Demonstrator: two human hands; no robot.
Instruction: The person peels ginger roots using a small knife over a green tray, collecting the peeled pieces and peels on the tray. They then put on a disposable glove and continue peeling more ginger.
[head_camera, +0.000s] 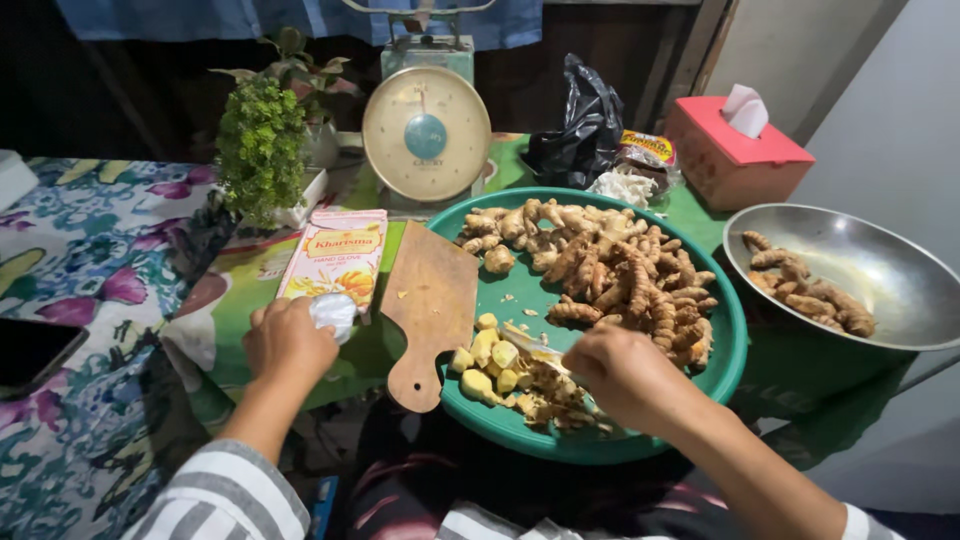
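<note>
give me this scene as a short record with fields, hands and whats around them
left hand: closed on a crumpled white wad, beside the glove box
right hand: over the cut yellow root pieces, grip hidden
tray: green, round, heaped with whole roots
cutting board: wooden, leaning on the tray's left rim
metal bowl: a few roots inside
behind: dial scale, pink tissue box

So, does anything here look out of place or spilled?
Nothing is spilled. Only the wooden cutting board sits askew, half on the green tray's rim, its handle hanging off toward the person. Peel scraps lie loose beside the right hand.
</note>
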